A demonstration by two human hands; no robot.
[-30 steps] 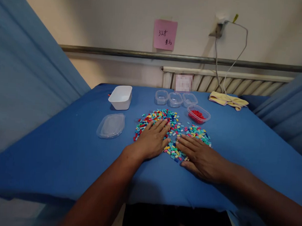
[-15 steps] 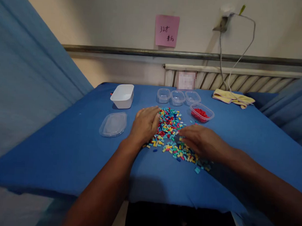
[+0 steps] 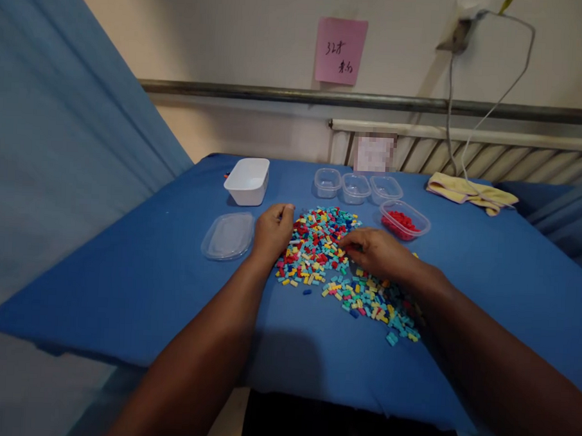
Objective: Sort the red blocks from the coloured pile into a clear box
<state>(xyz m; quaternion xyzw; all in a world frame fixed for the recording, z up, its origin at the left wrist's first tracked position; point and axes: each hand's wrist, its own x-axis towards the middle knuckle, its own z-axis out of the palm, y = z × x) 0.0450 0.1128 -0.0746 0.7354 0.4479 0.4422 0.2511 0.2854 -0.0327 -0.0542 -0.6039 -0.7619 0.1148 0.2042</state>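
Observation:
A pile of small toy building bricks in red, yellow, light blue, dark blue and green lies on the blue tablecloth. My left hand rests against the pile's left edge, fingers curled in and thumb on top; whatever it may hold is hidden. Over the pile's right side, my right hand pinches with its fingertips down among the bricks, and the piece between them is too small to make out. A looser spread of bricks reaches toward the front right, partly under my right wrist. Beyond that hand stands a clear tub holding red bricks.
Three clear tubs stand in a row at the back. On the left are a white container and a clear lid. A yellow cloth lies at the back right, under a hanging cable.
My left hand has curled its fingers and drawn back slightly from the bricks. My right hand's fingers have come together into a pinch at the pile. The camera view has shifted a little.

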